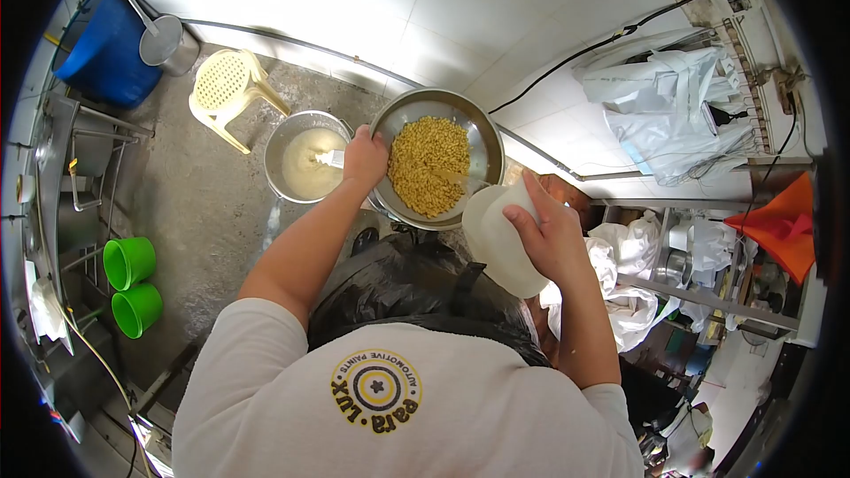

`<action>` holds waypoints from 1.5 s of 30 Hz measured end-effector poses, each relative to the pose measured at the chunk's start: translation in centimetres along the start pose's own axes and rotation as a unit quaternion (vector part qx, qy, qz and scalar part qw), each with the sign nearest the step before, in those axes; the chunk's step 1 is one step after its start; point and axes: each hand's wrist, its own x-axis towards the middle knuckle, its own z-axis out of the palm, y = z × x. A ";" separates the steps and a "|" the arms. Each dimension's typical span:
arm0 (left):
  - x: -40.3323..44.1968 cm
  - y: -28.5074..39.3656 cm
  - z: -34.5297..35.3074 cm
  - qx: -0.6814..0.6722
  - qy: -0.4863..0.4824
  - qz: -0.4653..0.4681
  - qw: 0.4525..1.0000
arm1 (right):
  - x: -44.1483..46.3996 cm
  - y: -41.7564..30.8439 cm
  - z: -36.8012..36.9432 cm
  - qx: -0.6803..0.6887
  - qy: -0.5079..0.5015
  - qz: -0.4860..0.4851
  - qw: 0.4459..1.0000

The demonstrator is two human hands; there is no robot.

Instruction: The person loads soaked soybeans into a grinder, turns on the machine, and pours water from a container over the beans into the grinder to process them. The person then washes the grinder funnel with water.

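Observation:
My left hand [366, 157] is closed around the rim of a wide metal bowl [486, 137]. Yellow grains or beans [429, 164] lie inside it, their exact kind unclear. On the other side, my right hand [551, 235] grips a whitish plastic jug [498, 235], tilted with its mouth over the bowl's near right edge. A clear stream of liquid [463, 180] runs from the jug onto the grains. Just left of my left hand stands a metal bucket [275, 179] of cloudy pale liquid, with a white object [332, 158] at its right side.
A cream plastic stool [223, 88], a blue tub [111, 49] and a metal pot [170, 51] stand at the back left. Two green buckets [131, 288] are on the left. White sacks [620, 279] and a cluttered rack [699, 305] lie to the right.

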 end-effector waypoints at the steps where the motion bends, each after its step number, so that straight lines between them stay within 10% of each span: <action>1: 0.0 0.0 0.0 -0.001 -0.001 -0.001 1.000 | 0.0 0.2 0.1 -0.001 0.002 -0.005 1.000; 45: 0.8 -0.6 0.2 -0.002 -0.001 0.010 1.000 | 0.0 0.1 0.2 0.016 -0.020 0.039 0.999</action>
